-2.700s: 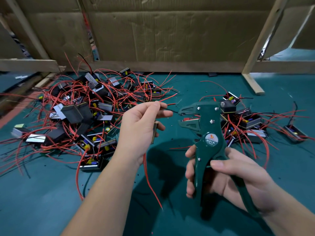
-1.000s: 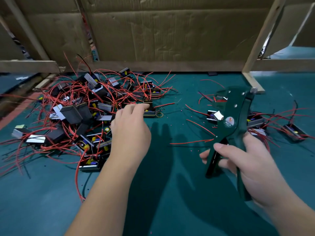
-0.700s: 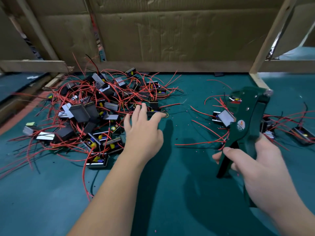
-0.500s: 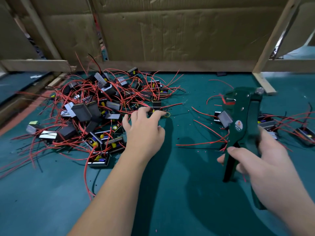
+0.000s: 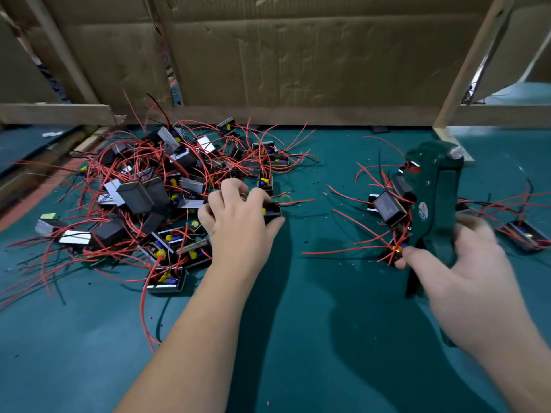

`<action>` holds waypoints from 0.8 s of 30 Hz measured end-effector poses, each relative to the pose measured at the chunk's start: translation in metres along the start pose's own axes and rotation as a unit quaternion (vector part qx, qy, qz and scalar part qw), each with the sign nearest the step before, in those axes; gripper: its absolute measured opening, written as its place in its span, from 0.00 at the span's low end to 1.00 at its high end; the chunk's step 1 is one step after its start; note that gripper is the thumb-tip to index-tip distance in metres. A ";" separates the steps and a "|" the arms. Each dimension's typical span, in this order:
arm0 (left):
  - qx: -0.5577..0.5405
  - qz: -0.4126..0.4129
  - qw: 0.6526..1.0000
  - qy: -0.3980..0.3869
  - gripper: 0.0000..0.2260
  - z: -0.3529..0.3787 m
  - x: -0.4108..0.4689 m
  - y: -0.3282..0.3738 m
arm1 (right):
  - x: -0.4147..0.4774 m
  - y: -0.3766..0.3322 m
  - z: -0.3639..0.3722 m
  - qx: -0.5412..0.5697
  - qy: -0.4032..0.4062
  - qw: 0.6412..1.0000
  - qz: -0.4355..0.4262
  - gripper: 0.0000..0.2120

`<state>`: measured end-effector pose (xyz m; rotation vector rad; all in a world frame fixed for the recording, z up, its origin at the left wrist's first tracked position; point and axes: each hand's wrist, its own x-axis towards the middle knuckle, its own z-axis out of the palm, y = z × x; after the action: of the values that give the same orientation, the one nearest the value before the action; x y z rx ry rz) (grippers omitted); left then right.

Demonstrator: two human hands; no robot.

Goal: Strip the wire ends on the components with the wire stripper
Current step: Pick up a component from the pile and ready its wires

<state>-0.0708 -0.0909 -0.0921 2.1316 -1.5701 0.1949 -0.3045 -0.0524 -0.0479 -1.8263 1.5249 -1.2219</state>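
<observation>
Teal cloth covered the counter [image 5: 313, 338], with a cardboard wall [image 5: 298, 55] behind it. At the right edge of the big pile [image 5: 143, 198] of boxy parts tangled in red wires [image 5: 98, 251], the left hand [image 5: 238, 225] lay with fingers curled over one black component [image 5: 272, 210], thumb against its near side. The right hand [image 5: 468, 263], blurred, gripped the green wire stripper [image 5: 432, 201] by its handles, head pointing up, in front of a smaller heap [image 5: 387, 207] on the right.
</observation>
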 end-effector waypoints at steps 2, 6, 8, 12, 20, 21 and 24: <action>-0.034 0.029 0.998 0.036 0.16 -0.003 0.001 0.002 | 0.000 0.000 0.000 -0.041 0.018 0.998 -0.036 0.12; -0.299 0.048 0.949 0.086 0.12 -0.018 -0.002 0.016 | -0.002 0.000 0.000 -0.034 0.037 0.995 -0.083 0.19; -0.499 0.026 0.866 0.035 0.08 -0.027 -0.008 0.025 | -0.003 -0.002 0.000 -0.034 0.046 0.992 -0.111 0.17; -0.631 -0.054 0.765 -0.120 0.05 -0.040 -0.015 0.039 | -0.009 -0.006 0.003 0.054 0.024 0.991 -0.119 0.11; -0.549 0.095 0.758 -0.340 0.16 -0.055 -0.026 0.043 | -0.015 -0.013 0.006 0.602 -0.256 0.743 0.139 0.33; -0.560 0.105 0.733 -0.372 0.16 -0.055 -0.028 0.044 | -0.013 -0.015 0.006 0.623 -0.267 0.720 0.150 0.35; -0.575 0.104 0.706 -0.401 0.15 -0.056 -0.030 0.045 | -0.010 -0.016 0.004 0.636 -0.271 0.702 0.171 0.37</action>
<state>-0.1127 -0.0498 -0.0414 0.9712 -1.5923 -1.4489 -0.2925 -0.0391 -0.0403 -0.7361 0.3356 -0.9517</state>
